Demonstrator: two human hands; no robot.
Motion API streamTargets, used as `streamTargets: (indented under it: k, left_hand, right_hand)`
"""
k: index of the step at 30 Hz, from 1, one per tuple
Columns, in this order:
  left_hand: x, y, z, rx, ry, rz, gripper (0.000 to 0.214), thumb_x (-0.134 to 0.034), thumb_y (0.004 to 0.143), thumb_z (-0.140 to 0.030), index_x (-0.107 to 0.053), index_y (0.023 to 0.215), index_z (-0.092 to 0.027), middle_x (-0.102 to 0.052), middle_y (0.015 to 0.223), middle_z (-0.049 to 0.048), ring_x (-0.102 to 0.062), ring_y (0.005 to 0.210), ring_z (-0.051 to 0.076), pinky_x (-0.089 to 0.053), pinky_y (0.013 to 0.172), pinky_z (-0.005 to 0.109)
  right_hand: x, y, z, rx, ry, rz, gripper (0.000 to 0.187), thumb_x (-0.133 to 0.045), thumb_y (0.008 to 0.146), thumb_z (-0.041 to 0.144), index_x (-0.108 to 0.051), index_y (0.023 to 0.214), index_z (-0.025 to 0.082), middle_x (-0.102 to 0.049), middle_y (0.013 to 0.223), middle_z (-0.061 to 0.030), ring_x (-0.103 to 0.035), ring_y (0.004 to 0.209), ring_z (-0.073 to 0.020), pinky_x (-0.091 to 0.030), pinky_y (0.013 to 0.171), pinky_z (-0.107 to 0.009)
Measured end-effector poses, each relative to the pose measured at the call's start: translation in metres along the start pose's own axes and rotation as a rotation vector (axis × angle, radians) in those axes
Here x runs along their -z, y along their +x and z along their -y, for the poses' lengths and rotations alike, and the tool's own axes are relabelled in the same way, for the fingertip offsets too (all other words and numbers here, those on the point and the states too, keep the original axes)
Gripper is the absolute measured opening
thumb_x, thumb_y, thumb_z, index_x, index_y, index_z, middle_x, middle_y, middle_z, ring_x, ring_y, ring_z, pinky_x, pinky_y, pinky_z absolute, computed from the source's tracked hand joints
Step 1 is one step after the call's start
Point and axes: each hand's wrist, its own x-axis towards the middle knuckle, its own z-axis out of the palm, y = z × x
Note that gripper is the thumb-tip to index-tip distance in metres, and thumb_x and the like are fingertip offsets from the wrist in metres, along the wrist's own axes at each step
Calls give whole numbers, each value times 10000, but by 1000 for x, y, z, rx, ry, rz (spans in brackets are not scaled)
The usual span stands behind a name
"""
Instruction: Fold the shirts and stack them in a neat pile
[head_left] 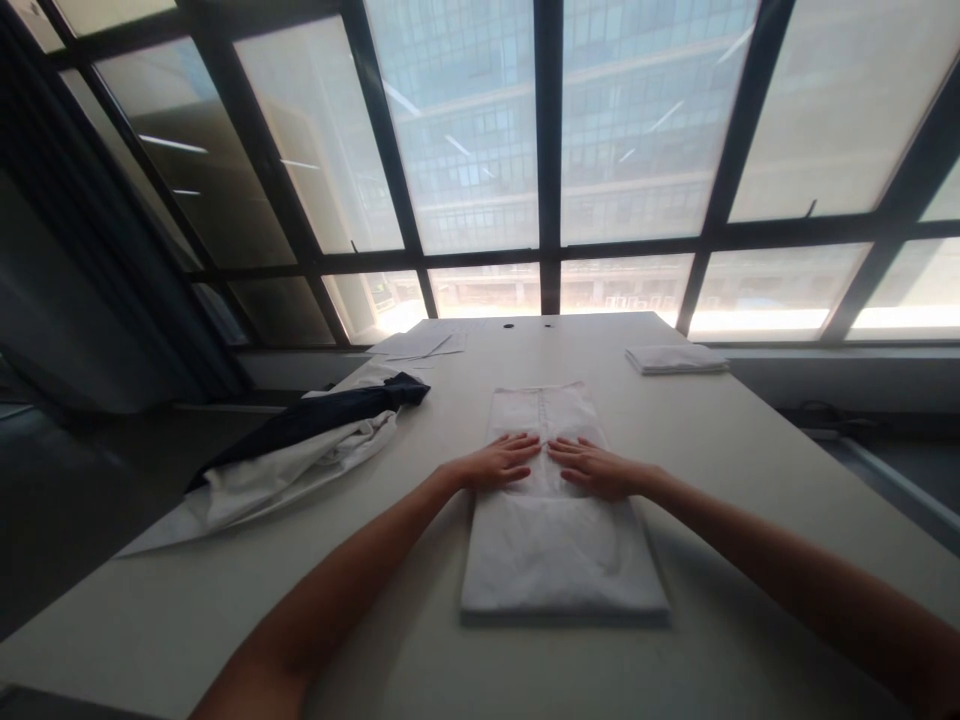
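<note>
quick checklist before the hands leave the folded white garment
1. Left hand resting open on the folded white garment: ok
2. Right hand resting open on it: ok
3. Dark cloth apart from the garment: ok
4. Papers apart from the garment: ok
5. Garment's underside free of creases: cannot tell, hidden
</note>
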Motion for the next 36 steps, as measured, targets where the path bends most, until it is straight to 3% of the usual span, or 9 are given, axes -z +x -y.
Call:
streamTargets:
  k: [7, 13, 19, 27, 36]
  left_hand:
    - [-3, 35, 36, 64, 109, -100, 645, -310, 1051, -561, -249, 1607, -239, -193, 1665, 80, -116, 1547, 274, -72, 1235, 463]
    - [6, 63, 69, 162, 129, -109, 636, -261, 1051, -565, -254, 1602, -246, -192, 1669, 66, -124, 1547, 265, -107, 1225, 478]
    - [6, 76, 83, 252, 157, -179, 628, -266, 1046, -562, -283, 1592, -251, -204, 1668, 63, -159, 1541, 263, -123, 1225, 476]
    - [0, 70, 72, 277, 197, -181, 642, -214, 1054, -560, -238, 1607, -235, -175, 1676, 55, -135, 1545, 258, -105, 1231, 476]
    - [-26, 20, 13, 255, 184, -168, 685, -174, 1044, -614, -186, 1619, -242, -141, 1682, 59, -102, 1549, 283, -92, 1229, 508]
  right_hand:
    - [-1, 35, -50, -66, -160, -96, 628, -330, 1034, 522, -324, 1582, 214, -299, 1628, -117, -222, 1520, -266, -133, 1226, -521]
    - [14, 63, -84, -120, -250, -132, 582, -346, 1032, 478, -438, 1525, 183, -400, 1581, -137, -318, 1486, -260, -198, 1213, -499]
    - [25, 77, -114, -288, -304, -163, 555, -373, 1022, 441, -467, 1504, 183, -373, 1594, -148, -318, 1486, -276, -240, 1196, -519]
    - [19, 71, -112, -318, -323, -173, 575, -322, 1034, 430, -406, 1544, 180, -305, 1628, -116, -266, 1506, -279, -229, 1208, -497]
    - [-16, 20, -58, -282, -252, -280, 518, -401, 1012, 370, -486, 1494, 201, -390, 1589, -121, -324, 1483, -272, -251, 1201, -497]
